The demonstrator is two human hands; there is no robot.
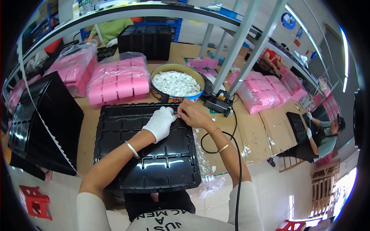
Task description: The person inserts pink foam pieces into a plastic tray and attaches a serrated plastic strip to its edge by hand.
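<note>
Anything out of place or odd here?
Two untidy spots: crumpled clear plastic film hangs off the brown cardboard-covered bench's front edge, right of the black rectangular plastic tray; a loose black cable loops beside the right forearm, possibly a snag risk.

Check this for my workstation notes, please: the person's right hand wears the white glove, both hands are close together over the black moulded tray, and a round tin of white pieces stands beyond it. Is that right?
Not quite: the head view shows the white glove on the left hand, while the right hand is ungloved. The rest stands.
</note>
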